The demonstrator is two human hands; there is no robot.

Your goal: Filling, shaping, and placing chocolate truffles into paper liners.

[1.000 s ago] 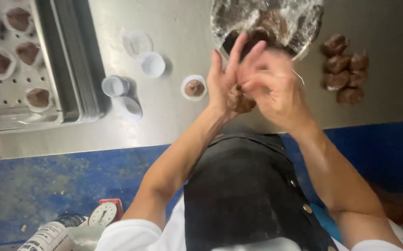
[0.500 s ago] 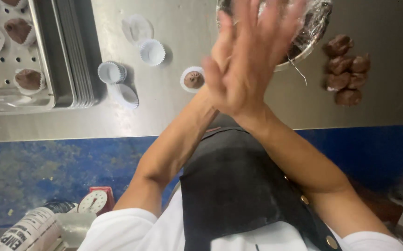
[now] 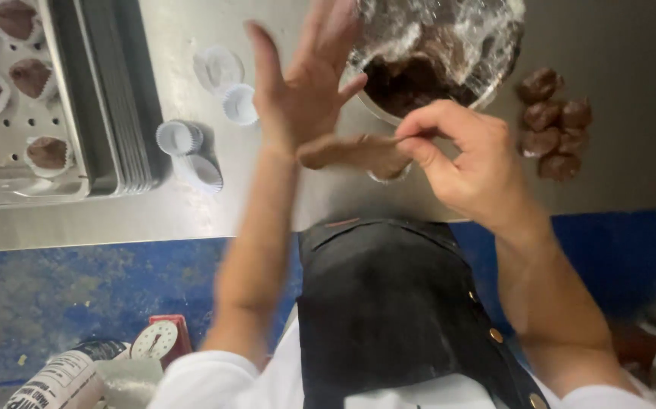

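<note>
1. Since half a second ago the two hands have come apart: they were pressed palm to palm over the bowl, and now the left hand (image 3: 305,91) is raised with fingers spread while the right hand (image 3: 464,155) has dropped lower and to the right
2. Left hand is open and flat, palm turned toward the right hand, gripping nothing; the heel of the palm touches one end of the rolled brown dough (image 3: 354,151)
3. Right hand is closed in a pinch, thumb and forefinger gripping the other end of that dough, the remaining fingers curled in
4. Dough piece is a stretched brown roll held in the air between the two hands, just above the near edge of the steel bench (image 3: 191,216) and over a small white cup that shows only partly beneath it
5. Behind the hands stands a bowl (image 3: 449,53) of dark chocolate mix, covered in part with crinkled plastic film
6. Right of the bowl lies a cluster of chocolate lumps (image 3: 551,121) on the bench
7. Left of the hands lie empty white paper cups (image 3: 191,144), some stacked and tipped over
8. At the far left a perforated metal tray (image 3: 10,174) holds filled cups of chocolate
9. Person wears a dark apron (image 3: 388,318) over white sleeves; below the bench the floor is blue
</note>
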